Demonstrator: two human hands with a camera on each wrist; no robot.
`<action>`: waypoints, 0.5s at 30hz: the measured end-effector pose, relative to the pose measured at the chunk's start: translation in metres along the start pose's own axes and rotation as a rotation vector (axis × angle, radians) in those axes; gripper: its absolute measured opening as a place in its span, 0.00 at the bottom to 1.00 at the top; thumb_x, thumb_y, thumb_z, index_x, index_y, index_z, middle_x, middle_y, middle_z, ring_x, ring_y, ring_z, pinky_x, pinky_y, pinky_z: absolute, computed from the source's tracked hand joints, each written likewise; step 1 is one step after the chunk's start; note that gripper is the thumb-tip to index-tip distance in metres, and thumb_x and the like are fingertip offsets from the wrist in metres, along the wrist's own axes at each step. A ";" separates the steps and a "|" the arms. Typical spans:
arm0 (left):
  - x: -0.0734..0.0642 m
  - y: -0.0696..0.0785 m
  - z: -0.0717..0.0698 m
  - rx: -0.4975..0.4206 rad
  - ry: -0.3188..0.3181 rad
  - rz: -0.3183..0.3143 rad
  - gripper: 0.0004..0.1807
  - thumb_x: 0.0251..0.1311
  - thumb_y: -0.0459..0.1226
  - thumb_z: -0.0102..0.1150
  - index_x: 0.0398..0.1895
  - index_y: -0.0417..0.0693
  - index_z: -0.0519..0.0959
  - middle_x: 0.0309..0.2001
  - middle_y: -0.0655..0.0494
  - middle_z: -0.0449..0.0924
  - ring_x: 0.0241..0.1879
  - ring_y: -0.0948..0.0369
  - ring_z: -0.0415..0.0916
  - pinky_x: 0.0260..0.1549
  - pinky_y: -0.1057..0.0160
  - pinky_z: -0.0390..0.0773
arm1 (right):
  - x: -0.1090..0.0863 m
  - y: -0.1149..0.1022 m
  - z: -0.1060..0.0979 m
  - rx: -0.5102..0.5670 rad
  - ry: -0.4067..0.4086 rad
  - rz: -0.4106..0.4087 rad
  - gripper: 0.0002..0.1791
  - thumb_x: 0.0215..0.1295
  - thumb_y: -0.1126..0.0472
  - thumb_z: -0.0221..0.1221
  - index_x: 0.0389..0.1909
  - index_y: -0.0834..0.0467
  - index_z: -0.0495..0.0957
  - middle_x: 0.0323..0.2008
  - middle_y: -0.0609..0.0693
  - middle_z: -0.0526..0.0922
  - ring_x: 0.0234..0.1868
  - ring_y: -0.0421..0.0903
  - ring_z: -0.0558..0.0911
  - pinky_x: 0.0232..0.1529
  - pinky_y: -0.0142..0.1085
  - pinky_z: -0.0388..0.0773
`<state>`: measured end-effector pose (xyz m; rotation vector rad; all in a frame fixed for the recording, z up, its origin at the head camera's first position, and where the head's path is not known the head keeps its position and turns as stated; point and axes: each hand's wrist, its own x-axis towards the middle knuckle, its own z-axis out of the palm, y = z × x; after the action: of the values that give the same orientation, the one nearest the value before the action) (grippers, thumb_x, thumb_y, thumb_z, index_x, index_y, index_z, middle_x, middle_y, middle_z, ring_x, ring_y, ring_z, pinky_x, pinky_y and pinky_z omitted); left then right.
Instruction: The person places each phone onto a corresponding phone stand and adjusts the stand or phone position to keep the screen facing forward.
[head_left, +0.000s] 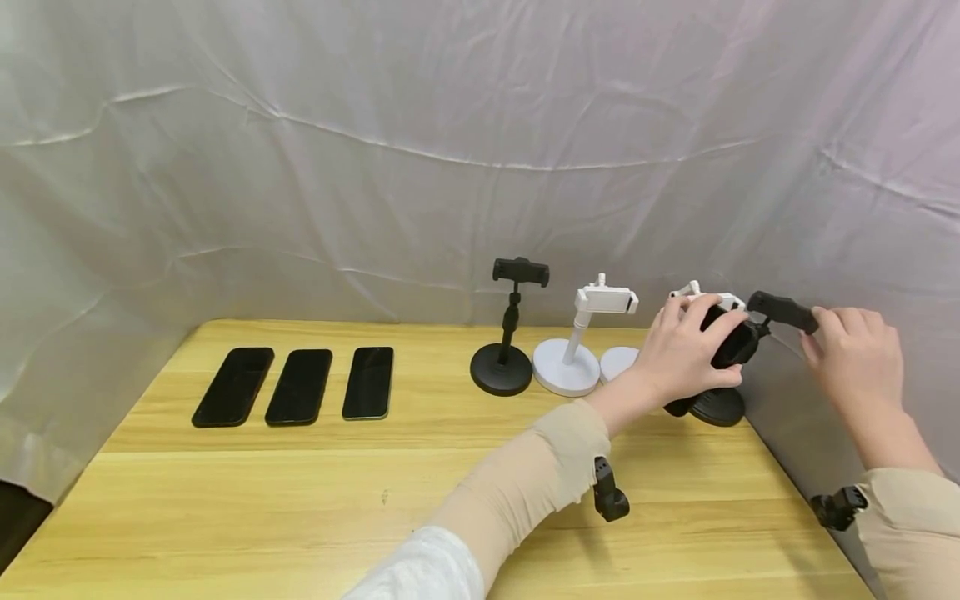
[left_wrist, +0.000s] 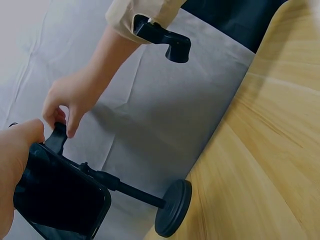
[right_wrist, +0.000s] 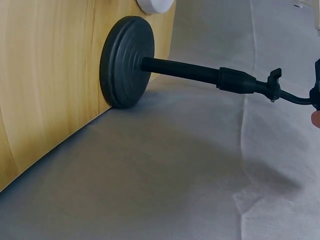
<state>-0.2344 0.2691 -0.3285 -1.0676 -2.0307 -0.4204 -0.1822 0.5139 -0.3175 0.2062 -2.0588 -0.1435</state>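
Observation:
At the right end of the row, my left hand [head_left: 686, 346] grips a black smartphone [left_wrist: 62, 195] by its side. My right hand [head_left: 858, 354] pinches one end of the black clamp [head_left: 783, 310] on a black phone stand, thumb below and fingers above. In the left wrist view the phone overlaps the stand's neck close to the clamp. The stand's round base [right_wrist: 127, 62] rests on the table by the wall cloth, its pole [right_wrist: 182, 70] upright. Part of the phone is hidden behind my left hand in the head view.
Left of my hands stand a black phone stand [head_left: 510, 325], a white one [head_left: 567, 367] and another white one [head_left: 618, 360], partly covered by my left hand. Three dark phones, the nearest a slim one [head_left: 368, 383], lie on the wooden table's left [head_left: 285, 517]. Grey cloth [head_left: 375, 208] hangs behind.

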 end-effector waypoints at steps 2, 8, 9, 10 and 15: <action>0.002 0.002 0.001 0.004 0.008 0.001 0.35 0.52 0.63 0.54 0.64 0.66 0.71 0.64 0.56 0.69 0.56 0.57 0.70 0.59 0.62 0.69 | 0.000 0.000 -0.001 0.001 0.007 0.001 0.16 0.51 0.67 0.60 0.42 0.70 0.78 0.36 0.69 0.80 0.40 0.71 0.73 0.31 0.62 0.63; 0.007 0.004 0.004 0.014 0.041 0.004 0.34 0.50 0.64 0.53 0.63 0.68 0.72 0.63 0.59 0.71 0.53 0.59 0.69 0.51 0.65 0.73 | 0.000 -0.001 -0.004 -0.019 -0.023 -0.022 0.16 0.54 0.65 0.59 0.43 0.71 0.77 0.36 0.69 0.80 0.39 0.71 0.73 0.29 0.62 0.65; 0.008 0.004 0.005 0.015 0.047 0.007 0.34 0.50 0.64 0.53 0.63 0.68 0.72 0.63 0.59 0.71 0.52 0.59 0.69 0.50 0.65 0.72 | 0.001 -0.001 -0.004 -0.017 -0.022 -0.024 0.16 0.54 0.65 0.60 0.43 0.71 0.77 0.36 0.69 0.80 0.39 0.71 0.73 0.29 0.61 0.65; 0.009 0.004 0.006 0.015 0.053 0.011 0.34 0.50 0.63 0.53 0.62 0.67 0.73 0.63 0.59 0.72 0.52 0.59 0.70 0.51 0.65 0.72 | 0.001 -0.001 -0.004 -0.019 -0.024 -0.025 0.16 0.54 0.65 0.59 0.43 0.71 0.77 0.36 0.69 0.80 0.39 0.71 0.73 0.29 0.61 0.65; 0.014 0.006 0.008 0.020 0.081 0.029 0.34 0.51 0.63 0.54 0.62 0.65 0.73 0.62 0.56 0.73 0.52 0.57 0.72 0.60 0.60 0.67 | 0.001 0.000 -0.003 -0.011 -0.021 -0.016 0.16 0.53 0.66 0.60 0.43 0.71 0.77 0.36 0.69 0.80 0.39 0.71 0.73 0.30 0.61 0.65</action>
<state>-0.2382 0.2850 -0.3235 -1.0497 -1.9420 -0.4214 -0.1796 0.5135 -0.3152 0.2152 -2.0769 -0.1677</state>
